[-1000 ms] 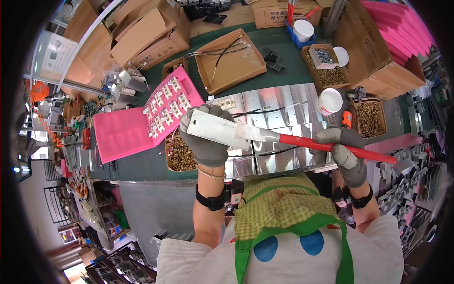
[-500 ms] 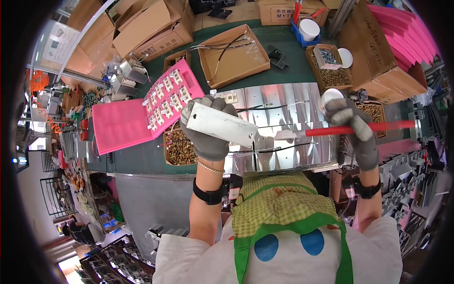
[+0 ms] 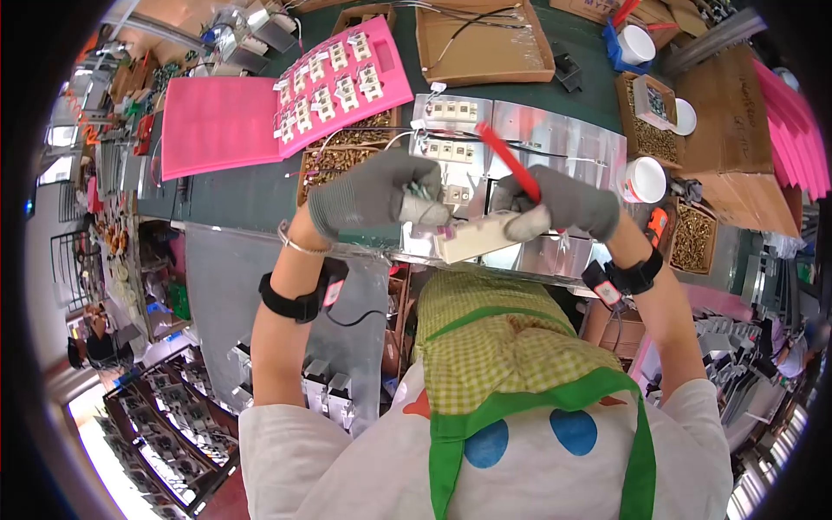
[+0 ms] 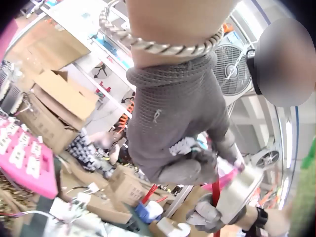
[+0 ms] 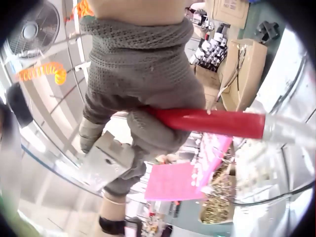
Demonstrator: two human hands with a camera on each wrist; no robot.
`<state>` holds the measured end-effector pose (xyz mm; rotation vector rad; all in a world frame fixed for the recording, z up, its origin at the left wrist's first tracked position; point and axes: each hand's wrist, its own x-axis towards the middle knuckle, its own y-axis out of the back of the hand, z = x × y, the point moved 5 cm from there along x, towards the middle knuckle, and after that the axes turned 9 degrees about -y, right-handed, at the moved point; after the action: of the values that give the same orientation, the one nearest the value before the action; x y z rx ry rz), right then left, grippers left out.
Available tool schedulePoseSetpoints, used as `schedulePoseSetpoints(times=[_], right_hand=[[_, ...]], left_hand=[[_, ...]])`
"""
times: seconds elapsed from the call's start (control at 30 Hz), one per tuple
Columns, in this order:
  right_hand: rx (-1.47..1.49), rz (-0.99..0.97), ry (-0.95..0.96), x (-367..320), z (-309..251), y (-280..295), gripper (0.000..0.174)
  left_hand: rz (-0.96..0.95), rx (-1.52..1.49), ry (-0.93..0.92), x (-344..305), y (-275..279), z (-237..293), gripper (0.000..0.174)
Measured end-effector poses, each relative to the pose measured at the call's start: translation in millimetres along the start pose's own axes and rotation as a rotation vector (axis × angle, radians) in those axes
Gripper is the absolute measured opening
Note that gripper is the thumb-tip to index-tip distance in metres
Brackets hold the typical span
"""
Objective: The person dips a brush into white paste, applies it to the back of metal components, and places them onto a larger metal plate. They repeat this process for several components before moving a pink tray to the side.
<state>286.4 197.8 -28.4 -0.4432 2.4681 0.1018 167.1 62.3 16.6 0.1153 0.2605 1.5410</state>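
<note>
My gloved right hand [image 3: 568, 201] pinches a white metal plate [image 3: 477, 238] with folded edges. The same hand keeps a red-handled brush [image 3: 510, 160] in its curled fingers, its handle slanting up and left. In the right wrist view the brush's pale end [image 5: 284, 129] points to the right. My gloved left hand [image 3: 377, 192] is at the plate's left end, thumb tip right by it. Its fingers are curled, and a pale speckled patch [image 4: 185, 146] shows among them in the left wrist view; I cannot tell whether it is something held.
Silvery panels [image 3: 585, 130] with white sockets and black cables lie under my hands. A pink foam case [image 3: 221, 126] with white connectors stands at left, beside boxes of brass screws [image 3: 334, 165]. At right are a white tub [image 3: 644, 179] and another screw box [image 3: 693, 238].
The plate has passed from my left hand to my right, and has come down and toward me. The brush has swung from pointing right to upright-left. My left hand has turned over.
</note>
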Motion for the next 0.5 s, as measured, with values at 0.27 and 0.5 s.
schedulePoseSetpoints(times=[0.27,0.5], right_hand=[[-0.668,0.475,-0.264,81.1,88.1,-72.2,0.053],[-0.745,0.618,-0.315,95.1,82.6,-78.0,0.050]], left_hand=[[0.447,0.130,0.393,-79.6,-39.5,-125.6,0.019],[0.575,0.076,0.467,-88.9,-43.1,-126.6,0.022]])
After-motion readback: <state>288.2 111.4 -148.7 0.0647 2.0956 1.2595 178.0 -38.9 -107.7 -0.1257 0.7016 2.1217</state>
